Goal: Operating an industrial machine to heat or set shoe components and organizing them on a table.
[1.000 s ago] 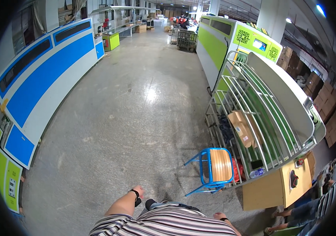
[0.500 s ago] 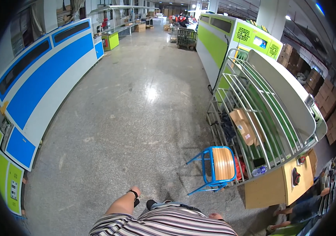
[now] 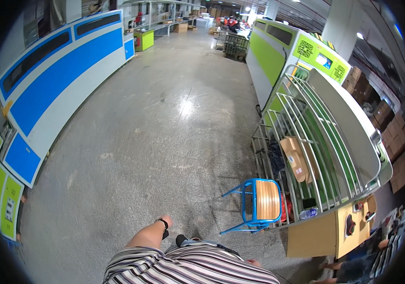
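Observation:
My left hand hangs over the bare floor, with a black band around its wrist; its fingers are too small and turned away to make out. Nothing shows in it. Only a small part of my right hand appears beside my striped shirt, the rest hidden by my body. Closest to that hand is a blue metal stool with a slatted wooden seat. It stands beside a grey metal rack, on which a brown cardboard piece lies.
A long blue and white machine lines the left side. Another machine, green and white, stands on the right. Past the rack is a wooden table with shoes on it. A person is at the lower right. Wire carts stand farther off.
My view has tilted and swung slightly, so the far machines sit higher and more to the right. My left hand has shifted a little; the stool keeps its place by the rack.

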A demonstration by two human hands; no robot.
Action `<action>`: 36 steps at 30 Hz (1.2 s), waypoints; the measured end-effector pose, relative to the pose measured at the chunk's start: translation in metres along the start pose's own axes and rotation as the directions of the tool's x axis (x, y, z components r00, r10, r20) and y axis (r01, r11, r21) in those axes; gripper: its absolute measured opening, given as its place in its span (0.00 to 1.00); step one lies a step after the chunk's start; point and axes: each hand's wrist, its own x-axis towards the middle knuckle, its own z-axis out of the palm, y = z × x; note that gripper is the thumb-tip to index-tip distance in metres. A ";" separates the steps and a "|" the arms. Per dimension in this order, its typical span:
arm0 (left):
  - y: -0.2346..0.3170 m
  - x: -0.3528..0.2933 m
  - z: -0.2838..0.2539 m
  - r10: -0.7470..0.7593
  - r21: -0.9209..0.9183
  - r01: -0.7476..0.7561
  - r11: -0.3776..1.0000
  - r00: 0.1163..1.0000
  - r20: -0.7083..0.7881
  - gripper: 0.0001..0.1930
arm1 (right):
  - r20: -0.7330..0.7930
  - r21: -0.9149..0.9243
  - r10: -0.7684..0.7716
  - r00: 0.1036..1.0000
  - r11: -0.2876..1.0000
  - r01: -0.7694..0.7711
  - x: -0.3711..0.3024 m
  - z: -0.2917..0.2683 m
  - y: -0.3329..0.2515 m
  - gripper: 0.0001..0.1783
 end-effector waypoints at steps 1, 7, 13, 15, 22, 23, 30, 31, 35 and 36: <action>0.001 -0.001 -0.004 0.002 0.034 -0.002 0.999 1.000 -0.005 0.18 | 0.016 -0.006 -0.038 0.999 0.999 0.038 0.012 0.002 0.010 0.17; 0.016 -0.014 0.004 -0.073 -0.093 0.074 0.993 0.997 0.016 0.17 | -0.001 -0.240 0.071 0.997 0.968 -0.069 0.042 -0.016 0.046 0.20; -0.012 0.004 0.036 0.032 -0.142 -0.044 0.989 0.996 -0.079 0.16 | 0.105 -0.228 -0.003 0.994 0.973 0.027 0.044 -0.045 0.042 0.24; -0.032 0.010 0.035 0.071 0.082 -0.085 0.993 0.983 0.167 0.19 | 0.121 -0.134 0.012 0.993 0.991 0.004 0.021 -0.042 0.004 0.22; 0.048 -0.196 -0.151 0.697 0.455 -0.789 0.412 0.595 0.401 0.53 | 0.029 -0.182 -0.007 1.000 0.983 0.012 -0.022 -0.051 -0.059 0.18; 0.049 -0.223 -0.167 0.741 0.460 -0.836 0.299 0.507 0.440 0.59 | 0.026 -0.144 -0.025 0.999 0.989 0.028 -0.020 -0.052 -0.063 0.18; 0.044 -0.293 -0.116 0.915 0.096 -0.966 0.242 0.260 0.309 0.50 | 0.086 -0.147 -0.055 0.995 0.987 0.068 0.015 -0.030 -0.038 0.21; 0.040 -0.289 -0.105 0.918 -0.016 -0.962 0.274 0.256 0.304 0.48 | 0.109 -0.300 -0.067 0.992 0.949 0.098 0.026 -0.027 -0.028 0.22; 0.050 -0.290 -0.109 0.904 -0.214 -0.921 0.326 0.237 0.357 0.47 | 0.081 -0.498 0.029 0.996 0.867 0.016 0.063 -0.031 0.024 0.23; 0.045 -0.288 -0.101 0.924 -0.219 -0.932 0.290 0.212 0.320 0.47 | 0.099 -0.485 -0.006 0.995 0.873 0.053 0.063 -0.044 0.024 0.23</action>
